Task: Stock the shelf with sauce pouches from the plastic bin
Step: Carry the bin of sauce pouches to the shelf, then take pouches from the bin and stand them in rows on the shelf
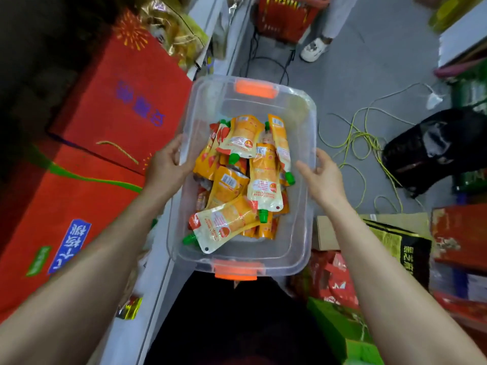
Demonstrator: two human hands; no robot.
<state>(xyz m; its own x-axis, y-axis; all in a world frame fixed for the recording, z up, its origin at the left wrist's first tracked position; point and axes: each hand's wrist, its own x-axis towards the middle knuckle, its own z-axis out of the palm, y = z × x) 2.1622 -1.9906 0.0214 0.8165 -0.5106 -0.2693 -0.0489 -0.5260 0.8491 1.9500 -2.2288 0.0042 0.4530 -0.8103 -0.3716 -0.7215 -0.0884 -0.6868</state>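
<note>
A clear plastic bin [303, 164] with orange latch handles occupies the centre of the frame, its long axis running from the bottom centre toward the top centre, tilted slightly to the right at the far end. One orange latch [256, 88] sits on the far short wall near the upper centre; the other orange latch [235, 271] sits on the near short wall, just above the person's dark clothing at the bottom centre. The left hand [168, 164] grips the bin's left long rim, thumb over the edge and fingers on the outside wall, closed on the bin. The right hand [322, 177] is at the right long rim with fingers loosely curled; whether it actually clasps the rim or only rests against it cannot be told. Inside the bin lies a loose heap of sauce pouches [242, 180], orange and cream with green screw caps, lying flat and overlapping in mixed directions. The nearest pouch [224, 225] lies diagonally, its cap pointing to the lower left of the frame. A cream-faced pouch [264, 180] right of centre lies roughly along the bin's long axis, cap toward the near end. A narrow pouch [282, 146] on the right side of the heap also points its cap toward the near end. Large red cartons [110, 106] fill the left of the frame. Yellow-green cable [363, 138] is coiled on the grey floor at the right, beside a black bag [427, 151].
</note>
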